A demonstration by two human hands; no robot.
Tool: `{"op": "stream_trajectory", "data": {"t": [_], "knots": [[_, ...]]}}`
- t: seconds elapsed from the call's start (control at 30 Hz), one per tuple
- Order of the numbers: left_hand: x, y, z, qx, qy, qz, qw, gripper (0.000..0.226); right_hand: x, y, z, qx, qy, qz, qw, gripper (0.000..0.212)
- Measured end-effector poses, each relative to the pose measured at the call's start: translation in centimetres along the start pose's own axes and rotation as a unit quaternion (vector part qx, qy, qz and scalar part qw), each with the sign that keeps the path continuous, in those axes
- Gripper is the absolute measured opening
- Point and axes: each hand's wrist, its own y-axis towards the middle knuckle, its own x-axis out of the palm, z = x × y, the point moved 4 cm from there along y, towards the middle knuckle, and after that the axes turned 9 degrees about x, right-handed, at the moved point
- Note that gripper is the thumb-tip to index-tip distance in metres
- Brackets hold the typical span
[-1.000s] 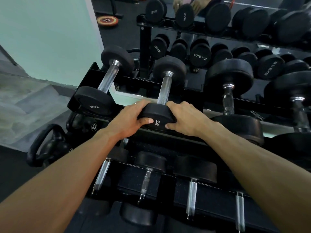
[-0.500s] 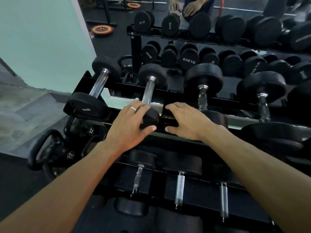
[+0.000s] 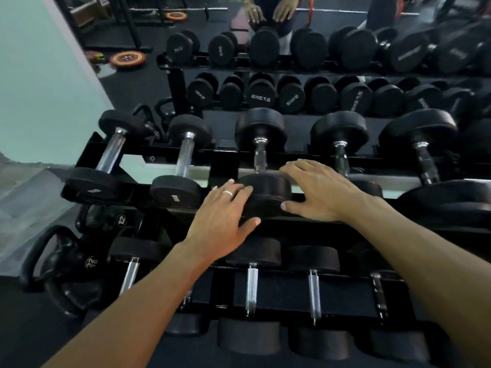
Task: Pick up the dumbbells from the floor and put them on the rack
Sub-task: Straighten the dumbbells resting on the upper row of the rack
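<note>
Head view: your hands frame the third dumbbell [image 3: 261, 166] on the rack's [image 3: 223, 166] top tier.
Left hand [image 3: 225, 219]: spread flat, fingers resting on the near head, gripping nothing.
Right hand [image 3: 318, 192]: open too, fingers loose over the head's right edge.
Why: likely nudging it square in its cradle.

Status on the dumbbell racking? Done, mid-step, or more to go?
Looks done: the top tier of the rack is filled across. In hand: the left hand and right hand lie open on the near head of the third dumbbell, gripping nothing. Left: unknown; the floor in view shows only kettlebells.
</note>
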Motion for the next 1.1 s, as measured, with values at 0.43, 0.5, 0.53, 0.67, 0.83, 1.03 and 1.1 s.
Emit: {"op": "stream_trajectory", "data": {"t": [0.43, 0.5, 0.53, 0.67, 0.83, 1.03, 1.1], "knots": [[1.7, 1.2, 2.0, -0.145, 0.053, -0.005, 0.988, 0.093, 2.8, -1.2, 5.3, -0.026, 0.043, -0.048, 0.998, 0.088], [1.7, 1.8, 0.7, -0.151, 0.052, -0.023, 0.987, 0.097, 3.3, 0.5, 3.7, -0.040, 0.053, -0.046, 0.997, 0.095], [1.8, 2.2, 0.0, -0.151, 0.050, -0.031, 0.987, 0.100, 3.6, 1.3, 3.0, -0.042, 0.055, -0.048, 0.996, 0.099], [3.1, 3.7, -1.8, -0.127, 0.045, -0.062, 0.989, 0.106, 5.3, 3.9, 0.9, -0.031, 0.070, -0.055, 0.996, 0.110], [3.8, 4.2, -3.2, -0.082, -0.010, -0.057, 0.995, 0.091, 6.3, 5.4, 0.0, 0.010, 0.093, -0.027, 0.995, 0.085], [3.7, 4.5, -4.2, -0.065, -0.035, -0.068, 0.995, 0.093, 6.6, 5.2, -0.7, 0.030, 0.083, 0.021, 0.996, 0.080], [3.6, 4.5, -4.3, -0.065, -0.034, -0.071, 0.995, 0.093, 6.6, 5.2, -0.8, 0.035, 0.085, 0.017, 0.996, 0.079]]}}
